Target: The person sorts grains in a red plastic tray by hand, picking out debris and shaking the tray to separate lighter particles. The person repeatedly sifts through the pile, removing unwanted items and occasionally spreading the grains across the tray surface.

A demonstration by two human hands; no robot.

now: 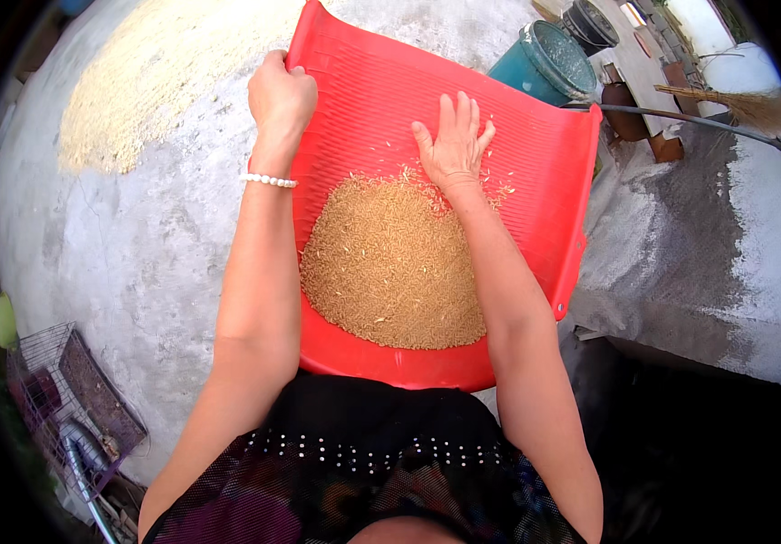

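A red plastic winnowing scoop (377,88) with a ribbed floor is held against my waist. Unhusked grain (390,265) lies heaped in its near half, with loose kernels and pale husks scattered beyond the heap. My left hand (283,88) grips the scoop's left rim near the far corner, and a white bead bracelet (268,180) circles that wrist. Fingers spread, my right hand (455,143) is over the ribbed floor just past the heap's far edge. Whether its palm presses on the plastic or on stray kernels, I cannot tell.
Pale yellow meal or grain (152,75) is spread on the concrete floor (139,251) at far left. A teal bucket (543,64) and a black bucket (589,27) stand beyond the scoop. At right are a straw broom (758,109) and a long pole (676,115); a wire cage (71,394) sits lower left.
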